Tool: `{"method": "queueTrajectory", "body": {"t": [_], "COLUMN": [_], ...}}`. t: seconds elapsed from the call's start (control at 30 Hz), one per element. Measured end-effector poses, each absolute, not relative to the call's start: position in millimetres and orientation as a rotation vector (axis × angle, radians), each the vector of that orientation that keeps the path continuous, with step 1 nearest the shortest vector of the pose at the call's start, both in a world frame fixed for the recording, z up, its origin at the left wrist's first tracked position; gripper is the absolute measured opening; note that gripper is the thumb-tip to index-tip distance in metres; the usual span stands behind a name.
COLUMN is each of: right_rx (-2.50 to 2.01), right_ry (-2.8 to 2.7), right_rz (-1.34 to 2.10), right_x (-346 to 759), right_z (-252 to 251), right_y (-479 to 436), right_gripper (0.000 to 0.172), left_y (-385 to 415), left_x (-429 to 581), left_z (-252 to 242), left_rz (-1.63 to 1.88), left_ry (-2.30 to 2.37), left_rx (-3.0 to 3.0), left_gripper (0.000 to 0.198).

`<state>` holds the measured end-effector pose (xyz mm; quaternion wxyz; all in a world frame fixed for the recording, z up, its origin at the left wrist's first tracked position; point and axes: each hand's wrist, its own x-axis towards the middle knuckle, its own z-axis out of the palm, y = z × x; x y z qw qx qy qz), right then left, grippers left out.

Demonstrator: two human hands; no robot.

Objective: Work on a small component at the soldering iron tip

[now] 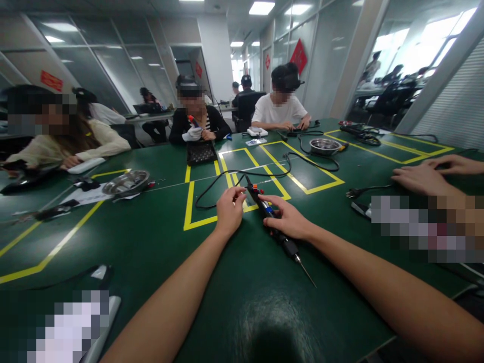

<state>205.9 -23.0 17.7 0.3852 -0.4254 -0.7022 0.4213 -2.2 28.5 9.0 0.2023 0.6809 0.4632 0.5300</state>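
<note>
A black electric screwdriver (290, 247) lies slantwise on the green table, its long thin metal bit (308, 275) pointing toward me and to the right. My right hand (290, 219) grips the middle of its body from the right, near a blue band. Close to the screwdriver's rear end, beside its orange and red parts, is my left hand (230, 209). The left thumb and forefinger are pinched together; whatever they hold, if anything, is too small to make out. A black cable (206, 205) loops over the table beyond my hands.
Yellow tape (187, 206) marks rectangles on the table (170, 312). Metal bowls stand at the left (128, 184) and back right (325, 146). A black tray (200, 154) sits before a co-worker across the table. Another person's hands (423, 176) rest at the right, near a power plug (353, 192).
</note>
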Motion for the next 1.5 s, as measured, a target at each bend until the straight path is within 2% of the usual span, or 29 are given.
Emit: {"method": "queueTrajectory", "body": {"t": [0.07,0.2,0.3,0.43,0.7,1.5], "right_rx": [-1.057,-1.067,-1.069,-1.099,-1.150,-1.184], "right_ry": [-1.913,-2.070,-2.126,-2.125,-2.037,-2.058], "right_rz": [0.893,0.652,0.579,0.560,0.595,0.553], "right_x": [205,203,200,198,196,194], "right_z": [17,17,18,19,17,17], "right_y": [-24,-25,-28,-32,-31,-33], "right_gripper": [0.073,0.078,0.081,0.079,0.079,0.078], "left_y": [25,21,21,21,20,29], "left_x": [2,7,8,8,8,6], "left_z": [12,12,11,10,7,-4], "left_rz": [1.492,1.411,1.391,1.425,1.441,1.336], "left_ry": [1.232,1.184,1.165,1.183,1.234,1.048], "left_rx": [1.847,1.857,1.875,1.925,1.911,1.489], "left_gripper": [0.024,0.040,0.035,0.025,0.020,0.028]}}
